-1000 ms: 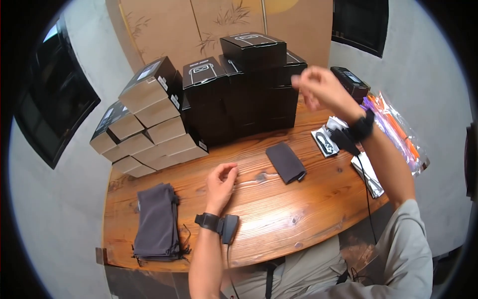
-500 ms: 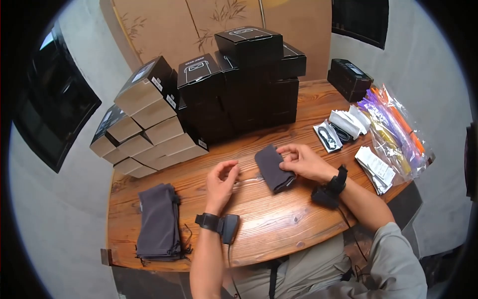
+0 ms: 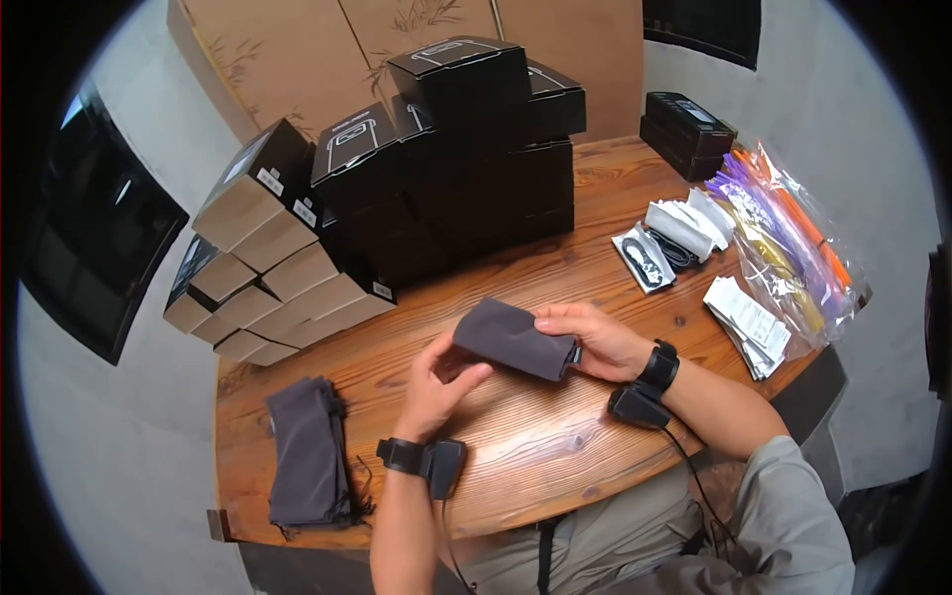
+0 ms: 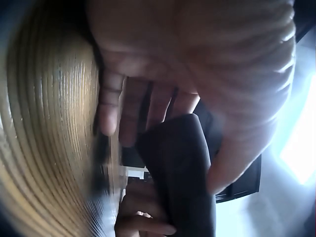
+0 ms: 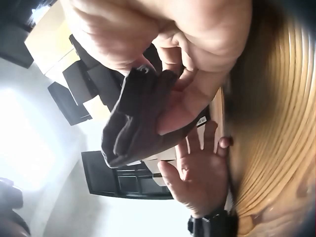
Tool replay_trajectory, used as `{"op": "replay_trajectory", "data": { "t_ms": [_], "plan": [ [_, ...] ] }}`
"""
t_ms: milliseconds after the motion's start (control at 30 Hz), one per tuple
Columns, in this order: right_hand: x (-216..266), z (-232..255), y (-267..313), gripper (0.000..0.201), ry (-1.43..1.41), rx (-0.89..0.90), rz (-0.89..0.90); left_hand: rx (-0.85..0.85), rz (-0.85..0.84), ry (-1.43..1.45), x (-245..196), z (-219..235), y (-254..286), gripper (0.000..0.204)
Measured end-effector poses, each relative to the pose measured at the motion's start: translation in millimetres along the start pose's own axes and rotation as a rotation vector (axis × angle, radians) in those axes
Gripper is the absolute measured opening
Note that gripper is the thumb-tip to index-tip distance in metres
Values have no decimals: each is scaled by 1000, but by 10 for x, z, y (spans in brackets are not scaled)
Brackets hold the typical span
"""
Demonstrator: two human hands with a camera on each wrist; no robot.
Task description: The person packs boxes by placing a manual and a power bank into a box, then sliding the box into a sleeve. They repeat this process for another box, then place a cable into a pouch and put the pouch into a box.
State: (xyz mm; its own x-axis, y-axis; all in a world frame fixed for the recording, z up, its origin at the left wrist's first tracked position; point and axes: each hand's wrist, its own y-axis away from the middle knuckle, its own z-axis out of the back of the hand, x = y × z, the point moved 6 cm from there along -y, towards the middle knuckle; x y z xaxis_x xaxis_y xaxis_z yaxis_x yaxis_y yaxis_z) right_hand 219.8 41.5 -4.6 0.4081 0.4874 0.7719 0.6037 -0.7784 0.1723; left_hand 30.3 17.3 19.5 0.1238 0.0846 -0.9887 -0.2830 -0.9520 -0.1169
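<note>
A folded dark grey cloth pouch [image 3: 514, 339] is held over the middle of the table. My right hand [image 3: 607, 347] pinches its right end, thumb on top and fingers beneath. In the right wrist view the loose layered edge of the pouch [image 5: 126, 133] faces the camera. My left hand [image 3: 431, 392] is at the other end, palm toward the pouch. Its fingers are extended and its thumb apart, with the pouch's smooth end [image 4: 177, 158] between them in the left wrist view. A pile of similar pouches with drawcords [image 3: 305, 451] lies at the table's left.
Black boxes [image 3: 446, 188] and boxes with tan sides [image 3: 288, 288] are stacked at the back. On the right lie bagged cables [image 3: 645, 260], paper slips [image 3: 746, 322] and a plastic bag of purple and orange strips [image 3: 783, 238]. Two black boxes [image 3: 686, 134] stand behind them.
My right hand came down from near the boxes, took hold of the pouch on the table and brought it up and left. My left hand has come to its far end with fingers more extended.
</note>
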Motion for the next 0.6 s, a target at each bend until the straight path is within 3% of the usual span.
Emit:
{"op": "replay_trajectory", "data": {
  "t_ms": [100,167,333,433,600],
  "plan": [
    [41,28,8,25,84,-42,60,-42,46,-69,162,170,-29,15],
    [51,28,10,24,167,-59,115,-110,-15,-104,91,152,-16,5],
    [117,61,8,24,351,-56,299,-203,-88,-88,15,207,-5,11],
    [77,30,3,28,144,44,150,-218,-65,-64,61,264,-1,13],
    [29,-43,9,41,80,99,52,-245,-46,-6,3,233,22,10]
  ]
}}
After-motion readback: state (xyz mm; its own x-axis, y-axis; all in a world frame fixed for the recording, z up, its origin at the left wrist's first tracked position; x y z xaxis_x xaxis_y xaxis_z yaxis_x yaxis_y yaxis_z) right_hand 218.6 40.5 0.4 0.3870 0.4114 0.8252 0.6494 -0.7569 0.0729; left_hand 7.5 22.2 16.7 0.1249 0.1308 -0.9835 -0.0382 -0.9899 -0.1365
